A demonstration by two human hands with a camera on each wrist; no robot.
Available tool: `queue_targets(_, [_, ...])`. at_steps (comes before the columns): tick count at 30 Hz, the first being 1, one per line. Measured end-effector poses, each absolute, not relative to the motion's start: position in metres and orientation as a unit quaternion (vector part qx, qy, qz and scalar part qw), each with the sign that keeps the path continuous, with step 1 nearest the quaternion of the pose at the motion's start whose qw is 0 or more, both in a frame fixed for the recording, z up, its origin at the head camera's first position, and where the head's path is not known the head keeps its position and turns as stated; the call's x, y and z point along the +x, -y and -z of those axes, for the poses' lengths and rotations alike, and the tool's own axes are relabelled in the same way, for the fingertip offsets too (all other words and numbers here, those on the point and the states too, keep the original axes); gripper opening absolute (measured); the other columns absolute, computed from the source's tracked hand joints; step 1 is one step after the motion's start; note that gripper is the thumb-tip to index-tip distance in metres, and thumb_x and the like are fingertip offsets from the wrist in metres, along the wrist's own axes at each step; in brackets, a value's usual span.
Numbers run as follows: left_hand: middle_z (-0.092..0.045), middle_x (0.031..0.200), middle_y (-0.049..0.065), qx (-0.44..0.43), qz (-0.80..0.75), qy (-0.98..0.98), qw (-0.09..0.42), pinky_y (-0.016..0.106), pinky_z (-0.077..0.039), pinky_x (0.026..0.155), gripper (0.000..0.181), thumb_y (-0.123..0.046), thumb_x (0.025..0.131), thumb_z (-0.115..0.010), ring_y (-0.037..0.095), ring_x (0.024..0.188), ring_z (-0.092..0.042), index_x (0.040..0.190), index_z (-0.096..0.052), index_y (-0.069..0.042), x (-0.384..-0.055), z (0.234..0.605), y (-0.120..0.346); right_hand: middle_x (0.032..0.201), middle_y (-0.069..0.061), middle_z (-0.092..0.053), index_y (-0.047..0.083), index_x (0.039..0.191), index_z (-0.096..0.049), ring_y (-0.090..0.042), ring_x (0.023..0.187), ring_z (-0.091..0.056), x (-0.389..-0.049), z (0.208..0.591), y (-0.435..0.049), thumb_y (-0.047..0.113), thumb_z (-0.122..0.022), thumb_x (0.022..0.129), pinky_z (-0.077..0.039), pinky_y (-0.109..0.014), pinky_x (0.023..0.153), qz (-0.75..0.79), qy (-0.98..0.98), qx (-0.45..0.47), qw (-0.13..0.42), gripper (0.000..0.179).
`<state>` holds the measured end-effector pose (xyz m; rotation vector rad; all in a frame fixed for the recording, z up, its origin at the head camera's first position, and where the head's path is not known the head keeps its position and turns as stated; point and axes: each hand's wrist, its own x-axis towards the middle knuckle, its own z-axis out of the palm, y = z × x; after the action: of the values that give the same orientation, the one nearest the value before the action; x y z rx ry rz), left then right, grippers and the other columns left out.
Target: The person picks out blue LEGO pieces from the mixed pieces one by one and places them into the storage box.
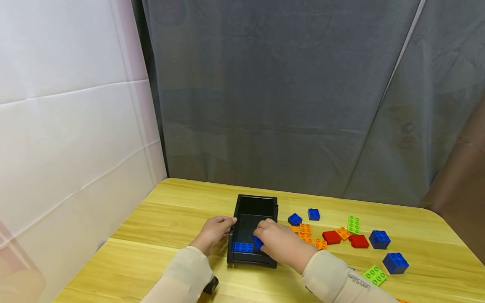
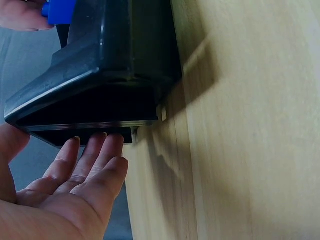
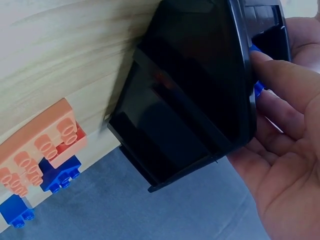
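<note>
A black plastic bin point(image 1: 251, 264) stands on the wooden table, its long side running away from me. My left hand point(image 1: 213, 232) holds its left wall; in the left wrist view the thumb is at the rim and the fingertips point(image 2: 116, 142) reach under a ledge. Over the bin's right wall, my right hand point(image 1: 284, 243) pinches a blue brick point(image 1: 258, 242) low inside, mostly hidden by the fingers. Another blue studded brick point(image 1: 242, 247) lies in the bin's near end, left of the held one.
Right of the bin lie orange bricks point(image 1: 305, 228), small blue bricks point(image 1: 313, 214), red bricks point(image 1: 331, 237), green bricks point(image 1: 375, 275) and larger blue blocks point(image 1: 395, 263). A dark object point(image 1: 211, 285) shows by the left sleeve. Grey curtain point(image 1: 250, 105) hangs behind the table.
</note>
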<state>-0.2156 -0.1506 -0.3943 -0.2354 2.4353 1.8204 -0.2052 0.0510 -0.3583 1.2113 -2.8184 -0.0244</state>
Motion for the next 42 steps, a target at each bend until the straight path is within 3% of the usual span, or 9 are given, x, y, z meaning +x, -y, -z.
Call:
queue_targets(20, [-0.056,0.13,0.024,-0.083,-0.595,-0.798,0.052,0.048,-0.047,0.098,0.045,-0.031,0.098,-0.056,0.041,0.117,-0.054,0.124,-0.058,0.006,-0.216,0.393,0.15,0.095,0.001,-0.064,0.012,0.102,-0.073,-0.012,0.085,-0.054,-0.21,0.363,-0.044,0.021,-0.081,0.078,-0.054,-0.021,0.079,0.036,0.921,0.386,0.028,0.027])
queue_targets(42, [-0.058,0.126,0.022,-0.087,-0.592,-0.8,0.046,0.045,-0.049,0.095,0.043,-0.03,0.097,-0.057,0.037,0.113,-0.056,0.121,-0.06,0.006,-0.218,0.395,0.151,0.089,-0.001,-0.064,0.011,0.097,-0.074,-0.015,0.081,-0.058,-0.214,0.364,-0.033,0.021,-0.08,0.079,-0.056,-0.025,0.077,0.051,0.924,0.379,0.001,0.021])
